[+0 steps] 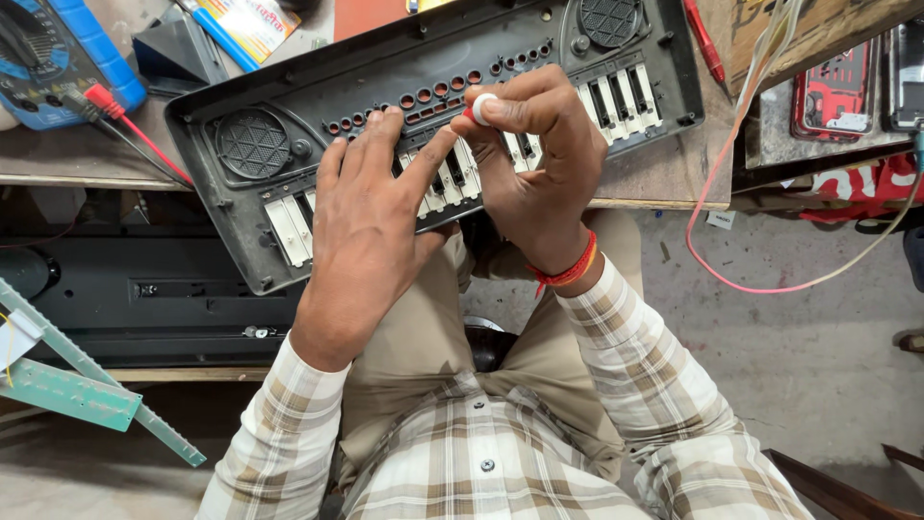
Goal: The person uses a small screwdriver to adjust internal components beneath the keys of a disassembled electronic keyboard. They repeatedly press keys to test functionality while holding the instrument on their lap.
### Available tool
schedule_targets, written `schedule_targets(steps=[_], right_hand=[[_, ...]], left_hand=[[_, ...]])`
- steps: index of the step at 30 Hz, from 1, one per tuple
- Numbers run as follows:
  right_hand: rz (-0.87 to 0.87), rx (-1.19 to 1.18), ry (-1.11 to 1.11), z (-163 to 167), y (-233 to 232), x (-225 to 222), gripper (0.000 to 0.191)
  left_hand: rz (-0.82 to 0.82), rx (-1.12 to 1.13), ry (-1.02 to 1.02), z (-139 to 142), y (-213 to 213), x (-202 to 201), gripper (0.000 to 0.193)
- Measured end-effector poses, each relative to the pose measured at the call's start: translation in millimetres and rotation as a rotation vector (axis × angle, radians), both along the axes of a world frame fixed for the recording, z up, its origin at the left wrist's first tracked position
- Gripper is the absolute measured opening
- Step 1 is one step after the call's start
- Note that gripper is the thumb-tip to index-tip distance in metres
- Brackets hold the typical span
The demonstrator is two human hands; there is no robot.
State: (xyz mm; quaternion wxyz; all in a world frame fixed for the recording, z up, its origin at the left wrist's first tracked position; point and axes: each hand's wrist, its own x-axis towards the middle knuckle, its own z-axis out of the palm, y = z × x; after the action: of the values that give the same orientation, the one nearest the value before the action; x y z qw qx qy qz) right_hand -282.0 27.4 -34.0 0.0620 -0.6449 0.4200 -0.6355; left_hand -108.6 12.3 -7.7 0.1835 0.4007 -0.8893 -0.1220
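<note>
A small dark grey electronic keyboard (539,58) lies tilted on the edge of a wooden bench, with round speaker grilles at both ends and a row of red-ringed button holes. My left hand (371,217) rests flat on the white and black keys, fingers spread, thumb stretched toward the right. My right hand (534,159) hovers over the button row with its fingers pinched on a small white and red cap (481,106). A red thread is tied around my right wrist.
A blue multimeter (58,53) with red and black leads sits at the back left. A red pen (705,43) lies right of the keyboard. A pink wire (741,279) loops off the bench edge (654,197). Green circuit boards (67,390) lean at lower left.
</note>
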Motion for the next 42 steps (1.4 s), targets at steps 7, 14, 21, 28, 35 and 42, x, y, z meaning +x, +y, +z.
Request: schedule_targets(steps=[7, 14, 21, 28, 35, 42], right_hand=[[-0.008, -0.018, 0.027, -0.6, -1.2, -0.5, 0.034], [-0.004, -0.024, 0.025, -1.2, -2.8, -0.8, 0.035], [-0.003, -0.023, 0.026, -1.7, -2.1, 0.1, 0.035], [-0.015, -0.011, 0.021, -1.9, -1.0, 0.7, 0.035], [-0.018, -0.011, 0.023, -4.8, -0.6, -0.5, 0.035], [0.012, -0.023, -0.024, -9.9, -5.6, -5.7, 0.034]], left_hand=[[0.013, -0.006, -0.006, -2.7, -2.9, -2.3, 0.093], [0.019, 0.003, -0.013, -2.7, -3.1, -2.7, 0.096], [0.014, 0.003, -0.001, -2.8, -3.3, -2.2, 0.094], [0.016, 0.004, -0.016, -2.8, -3.6, -2.9, 0.096], [0.012, 0.001, -0.011, -4.1, -3.6, -2.3, 0.095], [0.018, 0.003, -0.022, -3.3, -3.9, -2.1, 0.096]])
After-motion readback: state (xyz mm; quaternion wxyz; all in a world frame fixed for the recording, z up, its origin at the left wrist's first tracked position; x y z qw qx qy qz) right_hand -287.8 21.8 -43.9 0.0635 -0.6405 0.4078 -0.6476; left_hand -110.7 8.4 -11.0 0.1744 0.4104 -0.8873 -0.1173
